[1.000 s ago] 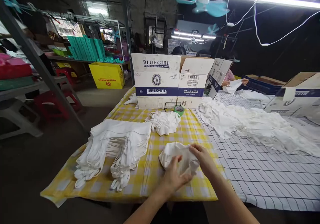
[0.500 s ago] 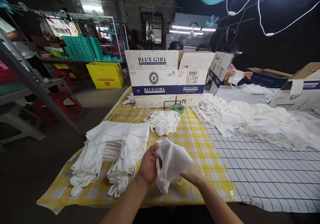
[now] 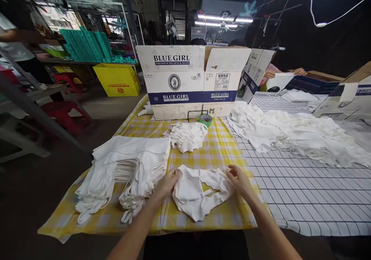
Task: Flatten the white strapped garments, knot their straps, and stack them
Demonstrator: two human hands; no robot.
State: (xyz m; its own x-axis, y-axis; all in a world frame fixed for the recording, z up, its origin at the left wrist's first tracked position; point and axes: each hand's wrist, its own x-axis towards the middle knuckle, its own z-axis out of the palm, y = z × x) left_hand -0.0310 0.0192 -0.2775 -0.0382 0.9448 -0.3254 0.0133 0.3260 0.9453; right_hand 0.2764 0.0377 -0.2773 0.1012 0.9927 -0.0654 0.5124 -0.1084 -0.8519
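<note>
A soft white garment, which looks like a bra with a strap and slider, lies spread on a yellow checked tablecloth. My left hand pinches its upper left edge. At its right end my right hand has its fingers closed on the fabric, the fingertips partly hidden. Left of my left hand lies a thick, neat stack of white garments, straps hanging toward me. Beyond the spread garment sits a smaller loose heap of white pieces.
A beer carton stands at the back, with a green tape roll before it. A long white garment pile covers part of the grid-patterned cloth. Behind it, another person's hands hold white fabric. A yellow box is at back left.
The garment was bunched up and lifted between my hands; now it lies flat and spread on the cloth. My right hand has moved right and come out from behind the fabric.
</note>
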